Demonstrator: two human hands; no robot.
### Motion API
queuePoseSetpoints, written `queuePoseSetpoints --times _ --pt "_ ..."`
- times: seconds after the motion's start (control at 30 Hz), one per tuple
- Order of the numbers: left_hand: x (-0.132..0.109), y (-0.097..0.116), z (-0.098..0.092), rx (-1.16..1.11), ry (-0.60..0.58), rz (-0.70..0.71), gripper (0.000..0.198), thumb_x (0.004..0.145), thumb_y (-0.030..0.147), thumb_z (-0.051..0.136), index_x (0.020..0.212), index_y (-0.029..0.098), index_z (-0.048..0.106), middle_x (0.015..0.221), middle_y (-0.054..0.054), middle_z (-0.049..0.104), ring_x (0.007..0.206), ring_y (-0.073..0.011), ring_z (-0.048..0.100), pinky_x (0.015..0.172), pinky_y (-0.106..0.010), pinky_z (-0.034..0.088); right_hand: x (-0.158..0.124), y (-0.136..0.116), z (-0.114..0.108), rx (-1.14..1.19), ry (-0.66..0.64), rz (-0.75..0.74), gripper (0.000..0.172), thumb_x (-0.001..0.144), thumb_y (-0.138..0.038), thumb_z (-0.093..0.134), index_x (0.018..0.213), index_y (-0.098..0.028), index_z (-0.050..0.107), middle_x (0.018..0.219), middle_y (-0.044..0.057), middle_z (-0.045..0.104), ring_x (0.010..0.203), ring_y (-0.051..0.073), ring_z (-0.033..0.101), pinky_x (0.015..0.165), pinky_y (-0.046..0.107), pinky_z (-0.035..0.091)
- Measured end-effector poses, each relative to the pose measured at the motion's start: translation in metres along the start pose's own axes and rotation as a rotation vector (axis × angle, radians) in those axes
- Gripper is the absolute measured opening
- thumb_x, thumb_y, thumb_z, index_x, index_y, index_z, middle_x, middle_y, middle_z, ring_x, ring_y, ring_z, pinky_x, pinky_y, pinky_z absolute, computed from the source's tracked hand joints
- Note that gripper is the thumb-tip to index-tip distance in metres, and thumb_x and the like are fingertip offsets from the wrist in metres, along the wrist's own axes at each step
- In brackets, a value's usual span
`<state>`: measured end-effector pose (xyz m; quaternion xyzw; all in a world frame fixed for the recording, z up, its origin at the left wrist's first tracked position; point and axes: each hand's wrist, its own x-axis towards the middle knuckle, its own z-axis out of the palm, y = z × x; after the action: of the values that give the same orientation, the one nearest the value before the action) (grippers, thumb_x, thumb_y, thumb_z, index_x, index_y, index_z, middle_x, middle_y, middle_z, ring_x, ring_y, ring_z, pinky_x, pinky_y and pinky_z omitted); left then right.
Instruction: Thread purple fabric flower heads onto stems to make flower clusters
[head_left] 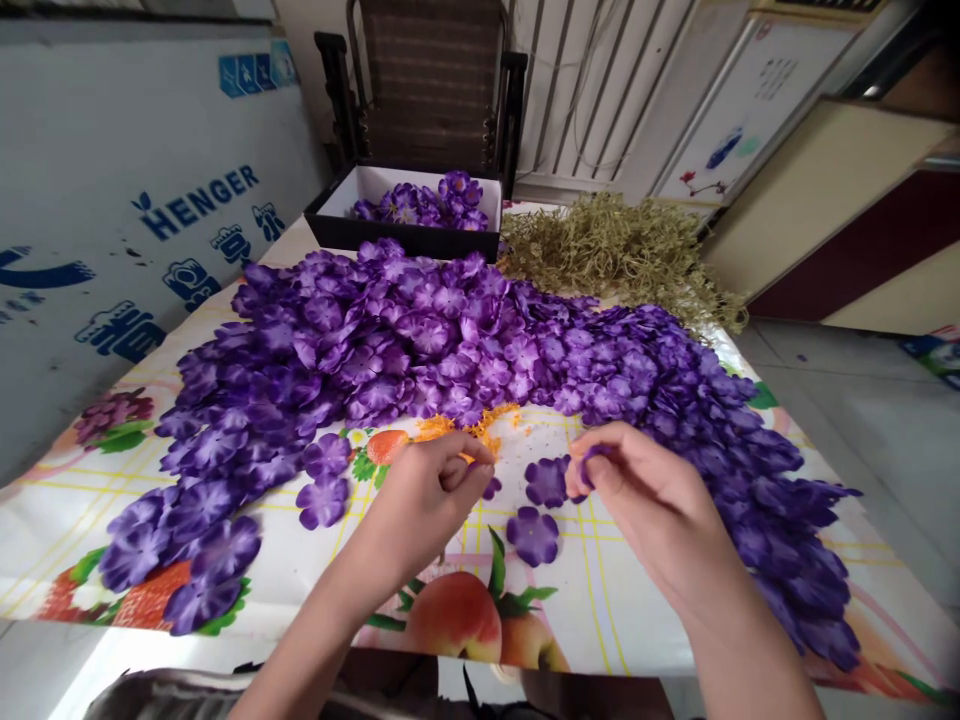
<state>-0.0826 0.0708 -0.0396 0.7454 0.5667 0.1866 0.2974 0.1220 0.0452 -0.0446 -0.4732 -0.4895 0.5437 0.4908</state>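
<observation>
A large heap of purple fabric flower petals (420,340) covers the table, curving round to the right. My left hand (427,495) is closed in a pinch at the edge of a small pile of orange flower centres (469,428); what it pinches is too small to name. My right hand (645,490) is closed on a purple petal (589,462) held just above the cloth. Loose single petals (534,535) lie between and below my hands.
A black box (409,235) holding purple flowers stands at the far end, before a folding chair (431,80). Dry yellow-green sprigs (622,255) lie at the back right. A fruit-print tablecloth (600,600) covers the table; a white freezer (112,200) stands left.
</observation>
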Motion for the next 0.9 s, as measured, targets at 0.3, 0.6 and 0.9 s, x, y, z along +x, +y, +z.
queuePoseSetpoints --times 0.3,0.6,0.9 --pt "0.002 -0.001 0.017 0.306 -0.206 -0.065 0.032 0.089 0.033 0.047 0.111 0.015 0.063 0.076 -0.012 0.072 0.069 -0.0301 0.068 0.060 -0.035 0.044 0.009 0.012 0.001 0.188 0.157 0.083 0.005 0.077 -0.023 0.073 0.081 -0.021 0.072 0.067 -0.002 0.066 0.062 0.011 0.062 0.064 0.022 0.047" --pt "-0.013 0.014 0.037 0.384 -0.339 0.099 0.022 0.085 0.013 0.044 0.093 0.011 0.064 0.077 -0.017 0.072 0.067 -0.0295 0.069 0.058 -0.035 0.045 0.006 0.007 0.015 0.206 0.199 0.093 0.007 0.076 -0.024 0.074 0.082 -0.020 0.071 0.069 -0.002 0.069 0.064 0.012 0.064 0.069 0.026 0.052" --pt "-0.020 0.010 0.012 -0.118 -0.191 -0.008 0.019 0.094 0.027 0.038 0.082 0.019 0.049 0.059 0.003 0.053 0.051 -0.0124 0.050 0.048 -0.023 0.032 0.001 0.002 0.024 0.012 0.053 -0.068 0.003 0.084 -0.024 0.066 0.084 -0.021 0.066 0.077 0.002 0.069 0.074 0.016 0.067 0.073 0.031 0.053"
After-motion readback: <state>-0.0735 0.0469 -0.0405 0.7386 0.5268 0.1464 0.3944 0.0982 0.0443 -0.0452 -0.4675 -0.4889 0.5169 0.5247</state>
